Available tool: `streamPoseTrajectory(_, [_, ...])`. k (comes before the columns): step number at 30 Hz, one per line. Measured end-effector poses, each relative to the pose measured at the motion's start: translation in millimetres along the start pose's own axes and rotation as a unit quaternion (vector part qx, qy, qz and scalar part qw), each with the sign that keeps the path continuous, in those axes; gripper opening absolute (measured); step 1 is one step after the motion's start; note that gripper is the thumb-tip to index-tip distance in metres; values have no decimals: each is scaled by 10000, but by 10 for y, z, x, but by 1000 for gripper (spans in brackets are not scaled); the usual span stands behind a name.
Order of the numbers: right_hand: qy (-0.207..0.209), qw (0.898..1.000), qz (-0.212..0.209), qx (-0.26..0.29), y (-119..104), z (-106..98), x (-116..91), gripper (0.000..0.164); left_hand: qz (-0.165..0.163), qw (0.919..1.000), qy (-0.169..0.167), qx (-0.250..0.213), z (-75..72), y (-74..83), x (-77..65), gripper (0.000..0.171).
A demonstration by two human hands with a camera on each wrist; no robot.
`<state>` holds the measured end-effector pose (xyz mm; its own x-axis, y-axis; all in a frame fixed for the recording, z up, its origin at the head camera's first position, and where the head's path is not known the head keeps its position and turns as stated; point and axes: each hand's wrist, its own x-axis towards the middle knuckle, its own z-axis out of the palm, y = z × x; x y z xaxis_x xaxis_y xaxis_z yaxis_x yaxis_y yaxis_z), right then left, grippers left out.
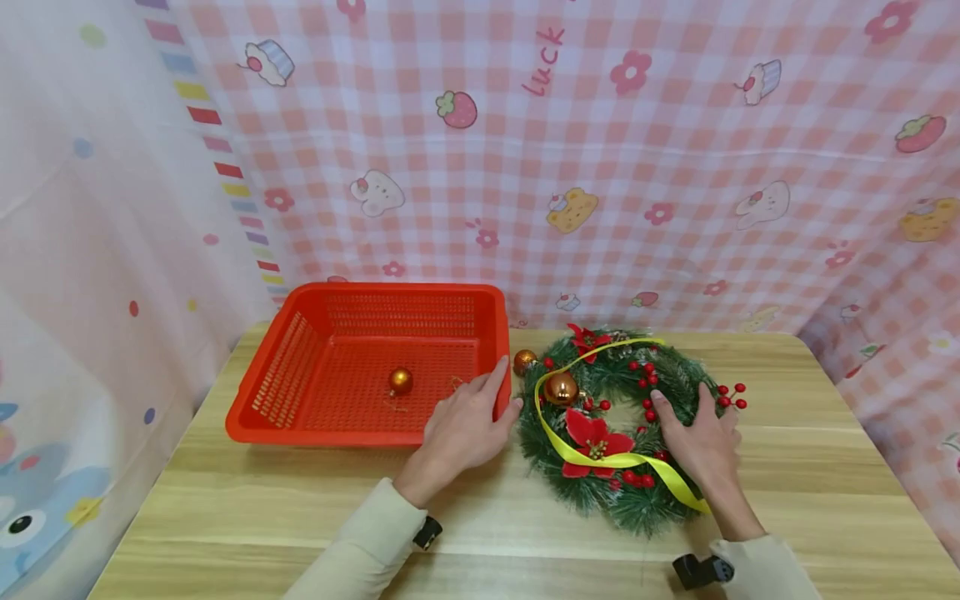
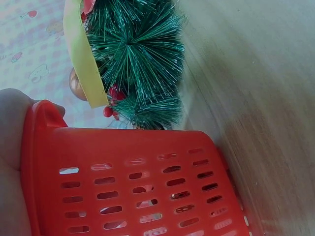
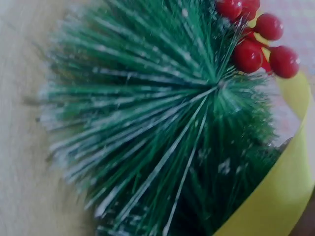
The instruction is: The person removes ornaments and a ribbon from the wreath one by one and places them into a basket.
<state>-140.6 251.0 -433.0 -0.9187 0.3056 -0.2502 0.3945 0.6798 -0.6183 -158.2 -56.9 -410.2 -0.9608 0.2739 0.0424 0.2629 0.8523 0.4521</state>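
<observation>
A red plastic basket with slotted sides stands on the left of the table. My left hand grips its front right rim, and in the left wrist view that hand lies over the rim. To the right lies a green Christmas wreath with red flowers, red berries and a copper bauble. My right hand holds the wreath's right side, thumb toward the ring's opening. A yellow ribbon runs loosely across the wreath. Pine needles fill the right wrist view.
Inside the basket lies a small gold bauble. A glittery orange bauble sits between basket and wreath. Behind the wooden table hangs a pink checked curtain, with a paler curtain at the left.
</observation>
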Motion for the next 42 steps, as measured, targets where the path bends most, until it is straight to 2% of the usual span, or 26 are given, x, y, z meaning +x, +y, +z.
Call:
streamPoseTrajectory(5, [78,9998,-150,43,47,-25,92,99,70,9999,102,35,-4,19,24,67])
streamPoseTrajectory(12, [-208,9972,-693,-172,108,-94,222,96,61,10000,68,33,-25,37,34,66])
streamPoseTrajectory(17, [-488,9941,-922,-304,130,-159,299,97,71,10000,41,-33,-39,46,34,66])
streamPoseTrajectory(23, [-618,9905,-1177,-343,139,-188,364,96,121,9999,36,-106,-35,46,29,66])
streamPoseTrajectory(31, [-703,9890,-1221,-444,141,-167,410,98,18,9994,-105,-323,-61,44,36,69])
streamPoseTrajectory(35, [-776,9887,-1177,-508,138,-148,419,100,20,9988,73,-478,-105,83,40,66])
streamPoseTrajectory(38, [-818,9886,-1142,-550,134,-136,425,101,299,9965,446,-637,-125,158,35,59])
streamPoseTrajectory(42, [-852,9885,-1096,-605,128,-126,435,103,971,9872,916,-868,-106,296,27,46])
